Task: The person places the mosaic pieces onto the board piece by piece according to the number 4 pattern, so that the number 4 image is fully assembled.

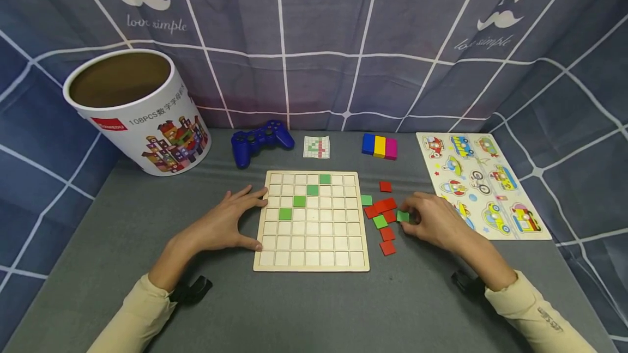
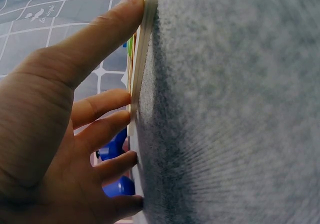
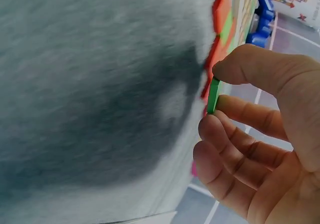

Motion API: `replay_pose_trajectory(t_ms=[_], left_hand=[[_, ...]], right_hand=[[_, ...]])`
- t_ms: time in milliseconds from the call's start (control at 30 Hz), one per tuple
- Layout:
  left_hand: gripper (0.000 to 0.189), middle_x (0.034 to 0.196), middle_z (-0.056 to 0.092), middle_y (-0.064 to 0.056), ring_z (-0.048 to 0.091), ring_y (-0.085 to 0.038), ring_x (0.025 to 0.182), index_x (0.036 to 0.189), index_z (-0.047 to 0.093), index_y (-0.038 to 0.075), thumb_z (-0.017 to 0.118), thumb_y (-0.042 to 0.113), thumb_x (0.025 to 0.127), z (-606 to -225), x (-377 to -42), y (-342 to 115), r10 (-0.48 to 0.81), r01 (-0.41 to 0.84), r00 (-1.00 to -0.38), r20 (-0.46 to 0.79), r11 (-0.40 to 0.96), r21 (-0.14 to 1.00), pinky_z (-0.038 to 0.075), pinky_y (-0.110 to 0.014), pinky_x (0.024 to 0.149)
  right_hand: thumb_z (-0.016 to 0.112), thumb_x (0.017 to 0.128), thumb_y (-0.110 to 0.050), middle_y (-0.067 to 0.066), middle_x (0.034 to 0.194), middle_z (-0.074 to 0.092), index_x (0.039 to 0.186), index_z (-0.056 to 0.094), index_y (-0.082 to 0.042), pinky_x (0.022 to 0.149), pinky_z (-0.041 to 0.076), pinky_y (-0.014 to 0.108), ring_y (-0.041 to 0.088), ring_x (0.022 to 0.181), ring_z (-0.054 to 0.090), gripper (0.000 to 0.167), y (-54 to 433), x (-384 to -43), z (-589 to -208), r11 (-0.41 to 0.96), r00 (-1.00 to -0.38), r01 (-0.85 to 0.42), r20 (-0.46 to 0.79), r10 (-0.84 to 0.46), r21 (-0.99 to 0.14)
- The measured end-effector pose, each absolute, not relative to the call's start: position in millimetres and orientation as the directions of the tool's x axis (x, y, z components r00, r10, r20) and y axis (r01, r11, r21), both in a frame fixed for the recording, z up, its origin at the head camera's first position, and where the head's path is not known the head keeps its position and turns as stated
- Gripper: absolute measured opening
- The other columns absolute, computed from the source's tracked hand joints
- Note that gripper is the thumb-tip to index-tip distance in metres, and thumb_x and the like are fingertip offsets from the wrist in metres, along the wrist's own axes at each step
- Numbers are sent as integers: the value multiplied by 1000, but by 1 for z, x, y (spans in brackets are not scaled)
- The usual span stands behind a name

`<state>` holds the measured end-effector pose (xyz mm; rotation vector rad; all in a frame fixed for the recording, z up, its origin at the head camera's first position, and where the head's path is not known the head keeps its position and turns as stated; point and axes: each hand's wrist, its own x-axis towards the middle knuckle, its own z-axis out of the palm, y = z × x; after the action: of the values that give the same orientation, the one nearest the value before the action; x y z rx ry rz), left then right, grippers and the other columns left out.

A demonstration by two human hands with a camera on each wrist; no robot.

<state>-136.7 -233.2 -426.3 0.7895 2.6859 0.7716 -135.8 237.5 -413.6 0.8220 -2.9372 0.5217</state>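
Note:
My right hand pinches a small green square tile between thumb and fingertips, at the right side of a group of loose tiles. Red tiles, several in number, lie there along with two more green tiles. Left of them is a pale wooden grid board, with several green tiles set in its squares along a diagonal. With fingers spread, my left hand touches the board's left edge, the thumb low and the fingertips higher up.
Behind the board lie a blue game controller, a small printed pattern card and blue, yellow and pink blocks. A large white bucket stands at back left. On the right rests a vehicle picture board.

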Motion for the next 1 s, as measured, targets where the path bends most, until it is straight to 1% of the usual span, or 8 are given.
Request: replay_pose_trajectory(t_ms=[100, 233, 433, 533, 700, 767, 867, 1000], left_hand=[[95, 163, 28, -2, 15, -38, 150, 142, 55, 10, 92, 50, 64, -426, -136, -235, 557, 433, -827, -75, 717, 547, 7, -73, 111], [95, 163, 29, -1, 16, -38, 149, 142, 55, 11, 92, 51, 64, -426, -136, -235, 552, 431, -831, -73, 721, 543, 7, -73, 111], [95, 162, 30, -3, 17, -40, 149, 142, 55, 10, 91, 52, 65, -427, -137, -235, 562, 443, -825, -61, 710, 548, 7, -75, 110], [95, 162, 30, -4, 17, -41, 149, 142, 55, 10, 92, 51, 64, -426, -136, -235, 562, 443, -825, -61, 709, 549, 7, -75, 109], [95, 163, 29, -2, 16, -39, 149, 142, 55, 11, 92, 51, 65, -425, -136, -235, 555, 431, -828, -78, 720, 544, 6, -74, 110], [96, 163, 29, -2, 16, -39, 149, 143, 55, 11, 91, 52, 65, -426, -136, -234, 557, 435, -827, -77, 720, 541, 7, -74, 110], [96, 162, 29, -3, 17, -40, 149, 142, 55, 10, 91, 52, 64, -426, -136, -234, 559, 437, -826, -71, 716, 544, 7, -74, 110], [94, 162, 30, -4, 17, -41, 149, 141, 56, 9, 91, 51, 65, -427, -136, -234, 555, 433, -830, -65, 711, 554, 6, -74, 110]], right_hand=[[84, 75, -16, -5, 78, 57, 92, 73, -11, 54, 44, 26, 5, 64, 50, 21, 227, -137, -408, 794, -849, -528, 150, -508, -301], [84, 74, -17, -4, 79, 57, 92, 73, -11, 54, 42, 26, 7, 64, 51, 22, 205, -137, -404, 769, -828, -560, 177, -532, -307], [82, 76, -17, -3, 79, 56, 92, 72, -12, 53, 41, 24, 6, 63, 50, 19, 170, -136, -402, 711, -786, -616, 204, -583, -339], [81, 77, -18, -3, 81, 57, 91, 72, -13, 53, 41, 23, 5, 63, 50, 17, 151, -137, -402, 675, -757, -650, 216, -617, -349], [78, 79, -18, -2, 81, 58, 92, 71, -12, 50, 39, 21, 4, 60, 46, 15, 117, -139, -404, 588, -679, -726, 240, -693, -355], [78, 80, -17, -2, 80, 56, 91, 70, -12, 50, 38, 21, 5, 59, 45, 15, 105, -139, -405, 560, -649, -751, 240, -721, -350], [77, 80, -17, -4, 79, 54, 90, 69, -13, 51, 38, 22, 6, 58, 44, 14, 89, -140, -407, 539, -620, -774, 225, -752, -333], [76, 81, -18, -7, 78, 50, 89, 68, -15, 52, 39, 23, 7, 59, 45, 12, 69, -142, -408, 543, -611, -779, 182, -770, -314]])
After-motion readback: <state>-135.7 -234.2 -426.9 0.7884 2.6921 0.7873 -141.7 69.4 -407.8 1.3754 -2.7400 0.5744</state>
